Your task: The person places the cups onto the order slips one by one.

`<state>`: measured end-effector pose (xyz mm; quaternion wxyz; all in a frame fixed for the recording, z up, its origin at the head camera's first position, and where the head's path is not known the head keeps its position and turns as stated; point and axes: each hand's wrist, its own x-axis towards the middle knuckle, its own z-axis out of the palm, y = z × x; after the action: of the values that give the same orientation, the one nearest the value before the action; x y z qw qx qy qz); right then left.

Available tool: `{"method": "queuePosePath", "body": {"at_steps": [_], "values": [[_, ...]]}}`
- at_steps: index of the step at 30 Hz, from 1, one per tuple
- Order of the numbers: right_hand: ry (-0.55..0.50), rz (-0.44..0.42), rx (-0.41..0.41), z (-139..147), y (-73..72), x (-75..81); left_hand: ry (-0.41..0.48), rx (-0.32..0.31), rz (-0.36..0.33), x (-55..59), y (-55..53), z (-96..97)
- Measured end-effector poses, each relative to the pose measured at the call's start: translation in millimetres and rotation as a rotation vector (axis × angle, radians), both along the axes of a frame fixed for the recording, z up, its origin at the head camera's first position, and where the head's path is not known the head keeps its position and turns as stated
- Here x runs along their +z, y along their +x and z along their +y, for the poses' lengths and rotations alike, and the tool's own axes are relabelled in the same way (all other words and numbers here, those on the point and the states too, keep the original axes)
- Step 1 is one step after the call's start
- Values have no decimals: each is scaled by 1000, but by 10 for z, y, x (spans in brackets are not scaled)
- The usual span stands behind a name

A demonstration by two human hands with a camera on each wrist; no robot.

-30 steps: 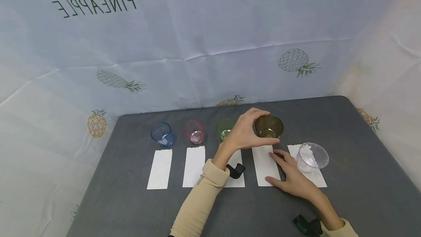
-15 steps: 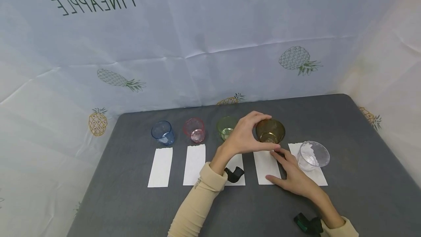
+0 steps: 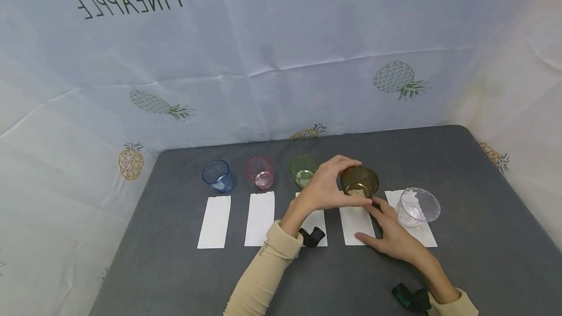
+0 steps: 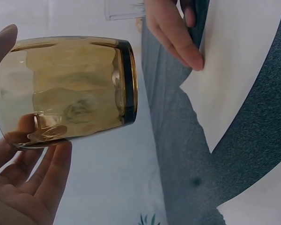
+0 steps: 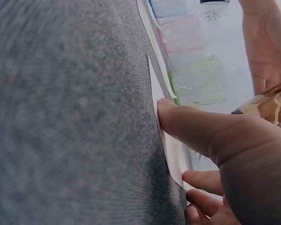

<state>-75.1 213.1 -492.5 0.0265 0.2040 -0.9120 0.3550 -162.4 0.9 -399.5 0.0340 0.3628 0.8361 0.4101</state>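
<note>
My left hand (image 3: 319, 189) grips an amber glass (image 3: 360, 178) near its rim, thumb on one side and fingers on the other. In the left wrist view the amber glass (image 4: 75, 89) is see-through with a thick dark base, held upright off the table. It hangs over the far end of a white paper strip (image 3: 356, 230). My right hand (image 3: 391, 233) rests on that strip, thumb and fingers spread along it. The right wrist view shows the right thumb (image 5: 187, 122) lying straight against the paper. To the right, a clear glass (image 3: 418, 208) stands on another paper strip (image 3: 426, 238).
A blue glass (image 3: 217, 175), a pink glass (image 3: 260, 172) and a green glass (image 3: 303, 168) stand in a row towards the back of the grey table (image 3: 167, 218). Below them lie white strips (image 3: 214, 223), one before each. A pineapple-printed cloth (image 3: 263, 23) hangs behind.
My left hand has brought the amber glass a little nearer, over the far end of the paper strip. The right hand has stayed on the strip.
</note>
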Motion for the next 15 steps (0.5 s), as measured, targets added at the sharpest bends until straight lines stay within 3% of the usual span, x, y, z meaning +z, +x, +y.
{"method": "queuePosePath", "body": {"at_steps": [15], "values": [[-16,62,7,17,-3,-34,-33,-7,0,-107,62,33]]}}
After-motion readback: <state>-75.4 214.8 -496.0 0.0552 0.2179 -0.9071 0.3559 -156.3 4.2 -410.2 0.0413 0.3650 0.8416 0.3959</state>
